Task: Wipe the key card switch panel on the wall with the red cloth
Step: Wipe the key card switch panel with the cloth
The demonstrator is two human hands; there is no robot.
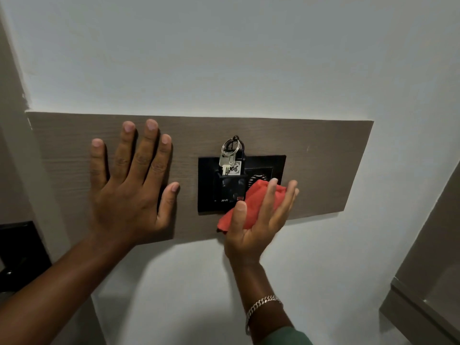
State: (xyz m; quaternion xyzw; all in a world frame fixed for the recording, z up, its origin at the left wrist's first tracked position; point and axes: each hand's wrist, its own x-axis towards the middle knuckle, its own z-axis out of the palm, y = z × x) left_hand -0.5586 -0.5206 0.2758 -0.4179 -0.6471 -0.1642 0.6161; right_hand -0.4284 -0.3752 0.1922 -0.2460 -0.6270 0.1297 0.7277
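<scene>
The black key card switch panel (209,185) sits in a brown wood-look board (318,165) on the white wall. A key tag with a silver key and ring (231,158) stands in the panel's slot. My right hand (256,220) holds the folded red cloth (251,207) against the panel's lower right corner, hiding that part. My left hand (129,185) lies flat on the board to the left of the panel, fingers spread, holding nothing.
Another black panel (20,247) shows at the left edge on a side wall. A brown cabinet or door edge (428,282) stands at the lower right. A silver chain bracelet (261,307) circles my right wrist.
</scene>
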